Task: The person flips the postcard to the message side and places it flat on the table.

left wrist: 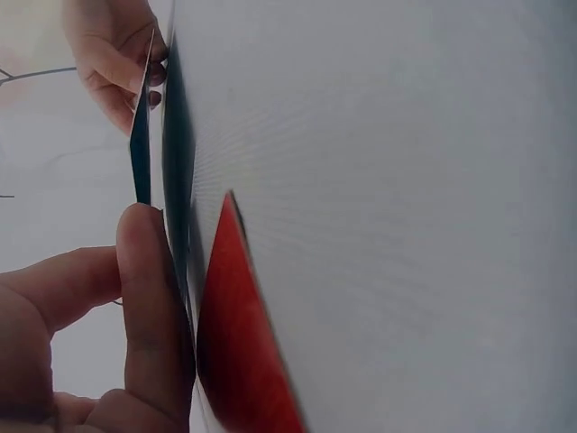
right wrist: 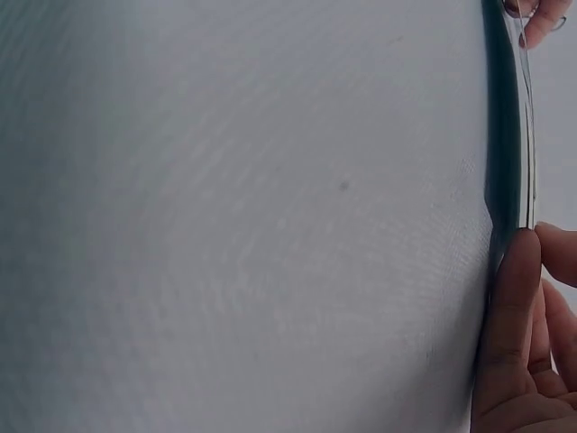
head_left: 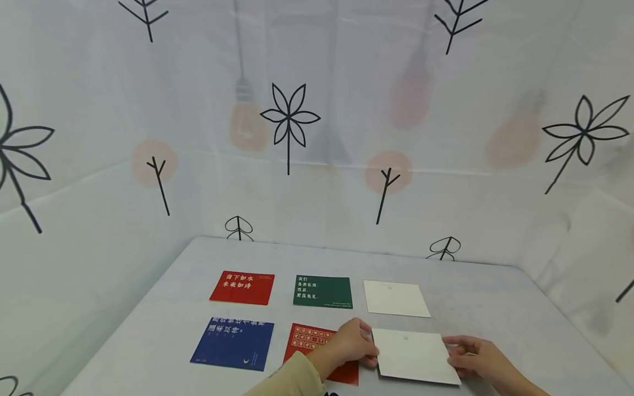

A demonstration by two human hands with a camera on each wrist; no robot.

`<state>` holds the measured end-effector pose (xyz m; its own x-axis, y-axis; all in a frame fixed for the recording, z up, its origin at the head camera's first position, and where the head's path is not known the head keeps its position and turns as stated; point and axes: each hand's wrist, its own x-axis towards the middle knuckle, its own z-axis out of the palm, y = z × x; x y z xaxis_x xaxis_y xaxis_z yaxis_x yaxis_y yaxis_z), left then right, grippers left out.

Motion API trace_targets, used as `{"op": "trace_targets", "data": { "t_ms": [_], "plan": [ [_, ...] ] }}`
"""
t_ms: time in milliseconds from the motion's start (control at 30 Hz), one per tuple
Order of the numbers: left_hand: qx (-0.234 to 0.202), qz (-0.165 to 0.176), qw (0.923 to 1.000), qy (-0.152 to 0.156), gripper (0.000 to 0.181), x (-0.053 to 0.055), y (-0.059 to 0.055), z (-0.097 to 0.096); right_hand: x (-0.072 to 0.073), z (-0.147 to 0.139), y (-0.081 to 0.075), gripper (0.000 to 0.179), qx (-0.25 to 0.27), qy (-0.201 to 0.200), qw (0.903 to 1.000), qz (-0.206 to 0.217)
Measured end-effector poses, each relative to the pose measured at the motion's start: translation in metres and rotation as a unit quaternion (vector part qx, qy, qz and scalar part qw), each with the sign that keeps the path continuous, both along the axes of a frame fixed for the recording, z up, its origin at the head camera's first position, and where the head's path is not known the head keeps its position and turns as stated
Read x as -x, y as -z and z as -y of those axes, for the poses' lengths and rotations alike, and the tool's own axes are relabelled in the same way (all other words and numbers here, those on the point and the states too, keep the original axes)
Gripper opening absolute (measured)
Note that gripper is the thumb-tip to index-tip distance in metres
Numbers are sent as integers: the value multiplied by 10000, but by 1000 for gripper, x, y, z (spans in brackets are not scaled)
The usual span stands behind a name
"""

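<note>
A blank-looking white card (head_left: 416, 355) with a small grey mark near its far edge is held between both hands, just above the table. The left hand (head_left: 353, 344) grips its left edge, partly over a red card (head_left: 344, 374) patterned with small pale squares. At the opposite edge, the right hand (head_left: 477, 360) pinches the card between thumb and fingers. In the right wrist view, the right hand (right wrist: 527, 334) shows the thin edge of the white card (right wrist: 529, 171) at its fingertips. The left wrist view shows the left hand (left wrist: 108, 334) at the near edge.
Behind lie a red card (head_left: 242, 289) with white writing, a green card (head_left: 323, 292) and another white card (head_left: 396, 298). A blue card (head_left: 233, 344) lies front left. All rest on the white-covered table (head_left: 520, 319), before a patterned cloth backdrop (head_left: 337, 209).
</note>
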<state>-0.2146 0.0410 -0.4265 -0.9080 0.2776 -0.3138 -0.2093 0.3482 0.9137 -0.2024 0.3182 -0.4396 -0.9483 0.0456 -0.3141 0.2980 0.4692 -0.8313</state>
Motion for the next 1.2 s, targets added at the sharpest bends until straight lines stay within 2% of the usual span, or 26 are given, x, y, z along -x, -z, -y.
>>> {"op": "trace_targets", "data": {
  "t_ms": [233,667,933,1200],
  "plan": [
    [48,-18,10000,33,30,-1,0,-1,-1,-2,1,47,146,-169,9997,30],
    [288,60,9994,165,31,2,-3,-4,-1,7,2,43,-432,127,9990,-32],
    [366,189,9991,138,32,4,-3,-6,-1,8,2,41,-552,85,9984,-13],
    [546,181,9982,167,32,8,-1,-7,0,8,2,41,-804,-65,9967,-66]
  ]
}}
